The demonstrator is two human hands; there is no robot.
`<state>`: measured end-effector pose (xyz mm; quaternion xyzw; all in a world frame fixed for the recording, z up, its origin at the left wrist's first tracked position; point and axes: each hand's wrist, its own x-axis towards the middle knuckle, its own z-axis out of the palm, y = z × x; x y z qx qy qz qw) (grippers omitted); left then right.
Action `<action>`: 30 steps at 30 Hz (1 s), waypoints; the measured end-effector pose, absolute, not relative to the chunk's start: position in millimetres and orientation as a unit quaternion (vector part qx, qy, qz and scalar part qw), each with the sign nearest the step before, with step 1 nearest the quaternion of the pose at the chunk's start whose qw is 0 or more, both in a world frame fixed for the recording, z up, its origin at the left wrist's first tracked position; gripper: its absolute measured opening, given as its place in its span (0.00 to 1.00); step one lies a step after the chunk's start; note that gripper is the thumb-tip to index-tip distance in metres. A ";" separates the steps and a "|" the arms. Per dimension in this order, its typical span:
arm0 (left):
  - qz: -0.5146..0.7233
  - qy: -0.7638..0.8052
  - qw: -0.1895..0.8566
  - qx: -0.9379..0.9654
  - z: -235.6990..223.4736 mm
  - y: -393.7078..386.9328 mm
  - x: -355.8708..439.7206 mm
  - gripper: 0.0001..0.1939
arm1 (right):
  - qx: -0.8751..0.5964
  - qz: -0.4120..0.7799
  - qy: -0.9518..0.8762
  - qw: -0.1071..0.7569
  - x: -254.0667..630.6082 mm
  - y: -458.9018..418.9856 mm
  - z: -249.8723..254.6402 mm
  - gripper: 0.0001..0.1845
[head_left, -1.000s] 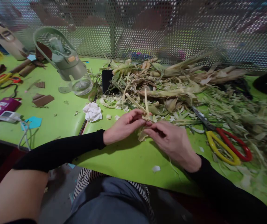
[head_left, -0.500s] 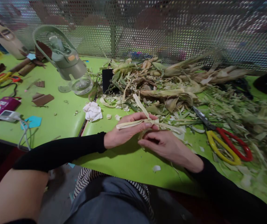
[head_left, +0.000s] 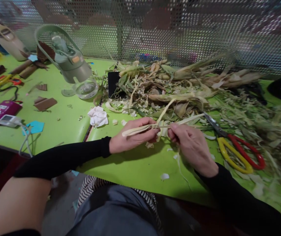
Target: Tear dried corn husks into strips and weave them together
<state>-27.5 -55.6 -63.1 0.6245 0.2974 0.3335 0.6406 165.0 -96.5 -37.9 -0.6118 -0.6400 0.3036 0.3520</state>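
Pale strips of corn husk [head_left: 140, 129] cross each other between my two hands, just above the green table. My left hand [head_left: 137, 132] is closed on the crossing, fingers and thumb pinching it; one strip lies back over that hand and another points up and away. With thumb against fingers, my right hand [head_left: 191, 142] grips a strip to the right of the crossing, its free end sticking out toward the scissors. A wider bit of husk hangs below, partly hidden by my fingers. The scissors [head_left: 234, 147], with one yellow and one red handle, lie right of my right hand.
Behind my hands spreads a heap of dried corn husks [head_left: 165, 82], beside a black phone-like object [head_left: 113, 84]. A crumpled tissue [head_left: 98, 116] and a green-lidded bottle [head_left: 75, 65] stand leftward. A perforated metal screen [head_left: 145, 36] closes the back; shredded husk litters the right.
The strips have turned from pointing upward to lying across my left hand. My right hand has shifted right and taken hold of a strip, pulling it out sideways. My left hand stays nearly in place.
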 end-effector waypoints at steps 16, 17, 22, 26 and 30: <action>0.304 0.261 0.746 0.533 -66.1 -58.6 -23.3 0.15 | -0.500 0.315 -0.666 0.455 161.7 -96.4 -48.9 0.11; 0.301 0.262 0.744 0.537 -65.7 -58.9 -23.0 0.14 | -0.505 0.317 -0.657 0.461 162.2 -97.3 -49.1 0.12; 0.286 0.264 0.759 0.522 -67.6 -61.9 -22.2 0.07 | -0.551 0.385 -0.570 0.472 165.9 -99.6 -49.7 0.17; 0.256 0.241 0.799 0.488 -71.7 -60.3 -22.4 0.05 | -0.543 0.406 -0.600 0.425 167.0 -95.8 -46.9 0.19; 0.208 0.211 0.802 0.518 -73.5 -58.6 -20.9 0.03 | -0.532 0.343 -0.675 0.380 165.7 -93.4 -48.6 0.19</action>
